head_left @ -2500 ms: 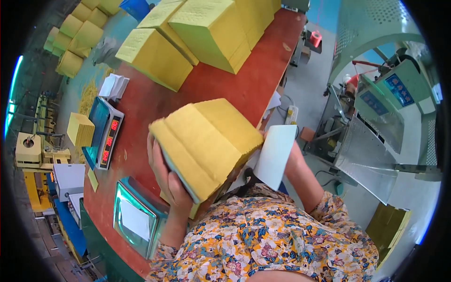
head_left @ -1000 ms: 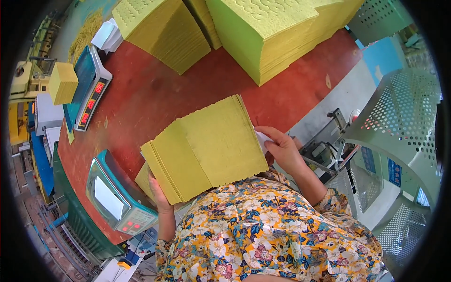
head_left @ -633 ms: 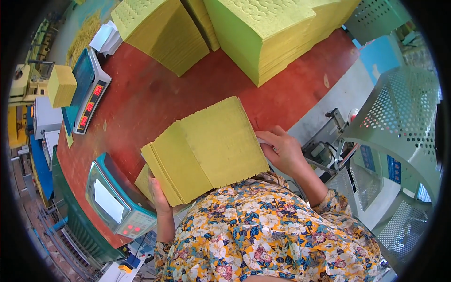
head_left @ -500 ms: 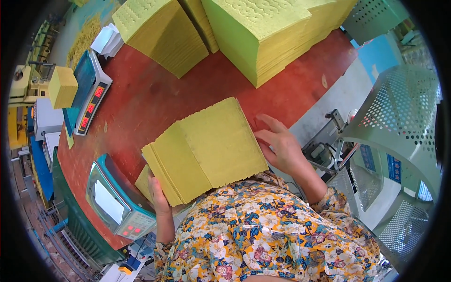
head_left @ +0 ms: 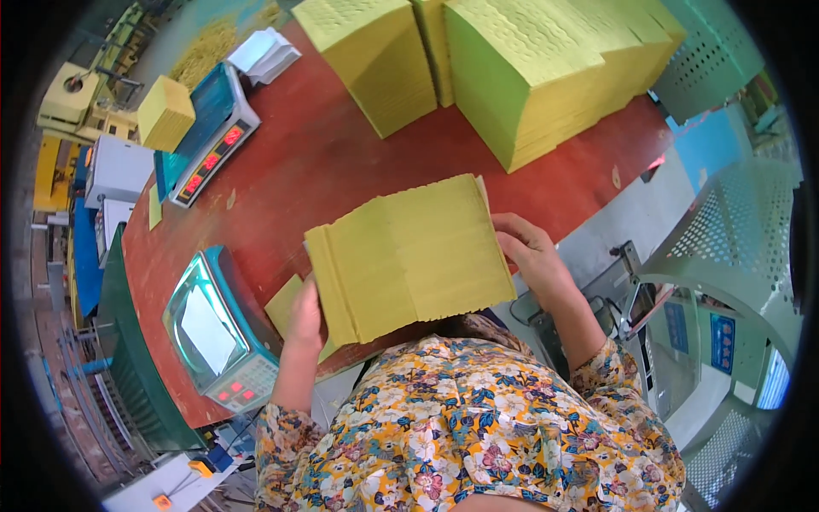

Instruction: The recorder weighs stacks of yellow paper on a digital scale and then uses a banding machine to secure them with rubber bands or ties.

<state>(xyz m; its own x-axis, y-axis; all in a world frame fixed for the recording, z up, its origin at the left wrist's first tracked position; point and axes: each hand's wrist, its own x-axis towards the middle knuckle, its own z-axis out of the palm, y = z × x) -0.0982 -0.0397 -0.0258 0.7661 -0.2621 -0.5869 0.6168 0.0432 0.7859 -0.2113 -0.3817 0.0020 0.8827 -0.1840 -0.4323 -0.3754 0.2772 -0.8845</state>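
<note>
A bundle of rough yellow paper sheets (head_left: 444, 256) is held up in front of my body, above the near edge of the red table. Its broad face is turned up, and the edges are ragged. At the bundle's left end my left hand (head_left: 305, 317) grips it, with the fingers partly hidden. My right hand (head_left: 531, 254) holds the opposite end, its fingers curled at the edge and the tips partly out of sight. Beside my left hand, a smaller piece of yellow paper (head_left: 285, 304) lies on the table.
Tall stacks of yellow paper (head_left: 520, 94) stand at the far side of the red table (head_left: 281, 188). Two digital scales, a near one (head_left: 223, 333) and a far one (head_left: 213, 141), sit at left; the far one carries a yellow block (head_left: 166, 113). Green perforated machine guards (head_left: 725, 222) rise at right.
My right hand has closed in on the bundle's right edge, its fingers curling where they were spread. The bundle has tilted a little. The whole view has shifted, so the table appears further right.
</note>
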